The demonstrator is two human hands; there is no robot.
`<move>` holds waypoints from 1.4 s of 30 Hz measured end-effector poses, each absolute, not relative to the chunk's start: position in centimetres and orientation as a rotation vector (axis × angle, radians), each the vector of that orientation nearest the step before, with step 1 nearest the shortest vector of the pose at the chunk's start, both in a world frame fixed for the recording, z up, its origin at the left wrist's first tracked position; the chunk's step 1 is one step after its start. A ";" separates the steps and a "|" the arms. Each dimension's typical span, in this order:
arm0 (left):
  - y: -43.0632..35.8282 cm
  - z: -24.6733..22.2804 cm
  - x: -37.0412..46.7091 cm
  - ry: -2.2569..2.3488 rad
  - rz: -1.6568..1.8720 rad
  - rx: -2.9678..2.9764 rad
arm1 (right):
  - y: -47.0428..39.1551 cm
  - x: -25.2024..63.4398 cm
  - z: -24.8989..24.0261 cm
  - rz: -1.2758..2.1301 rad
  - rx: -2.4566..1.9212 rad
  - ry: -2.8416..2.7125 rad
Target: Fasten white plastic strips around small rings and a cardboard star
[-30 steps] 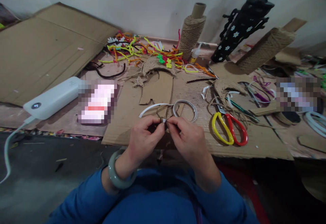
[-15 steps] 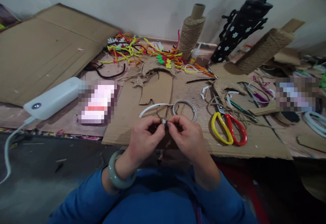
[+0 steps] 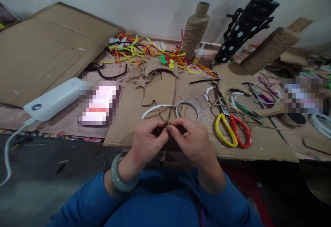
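At the front edge of the cardboard, my left hand and my right hand meet fingertip to fingertip. Both pinch thin brown twine, a strand of which rises in a loop above the fingers; its lower part is hidden by them. Just beyond the knuckles lies a coiled roll of white double-sided tape with a strip stretching left. Scissors with one yellow and one red handle rest to the right of my right hand. Farther back sit a twine star and a twine-wrapped crescent with small coloured flowers.
A white power bank and a blurred phone lie on the left. Behind are tangled pipe cleaners, a twine cone, a glue bottle and a leaning black flowered holder. Another crescent lies right.
The small white piece that showed between my fingertips is no longer visible; brown twine shows there now. My hands stay pinched together in nearly the same place.
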State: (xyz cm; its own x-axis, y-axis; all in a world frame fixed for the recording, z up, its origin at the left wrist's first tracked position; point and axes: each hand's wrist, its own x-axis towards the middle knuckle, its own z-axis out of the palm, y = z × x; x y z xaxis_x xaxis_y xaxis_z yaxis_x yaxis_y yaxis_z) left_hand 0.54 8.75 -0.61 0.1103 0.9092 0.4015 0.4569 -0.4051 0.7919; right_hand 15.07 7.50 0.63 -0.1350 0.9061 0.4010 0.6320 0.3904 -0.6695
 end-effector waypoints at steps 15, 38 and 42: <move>8.8 -0.6 0.4 1.299 1.217 1.753 | 7.5 15.3 -0.2 0.764 -1.333 -1.646; 8.6 -1.4 0.2 1.209 1.267 1.356 | 6.8 15.1 -0.2 0.767 -1.369 -1.614; 8.6 -1.2 0.2 1.195 1.269 1.335 | 6.8 15.0 -0.2 0.757 -1.395 -1.629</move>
State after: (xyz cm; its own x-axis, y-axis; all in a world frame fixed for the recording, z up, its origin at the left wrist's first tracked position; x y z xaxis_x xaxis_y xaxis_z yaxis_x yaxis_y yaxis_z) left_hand 0.18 8.61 -1.23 0.0009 0.9933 0.1158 0.0559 -0.1157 0.9917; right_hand 15.02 6.81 -0.15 -0.0276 0.9773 0.2099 0.4700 0.1980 -0.8602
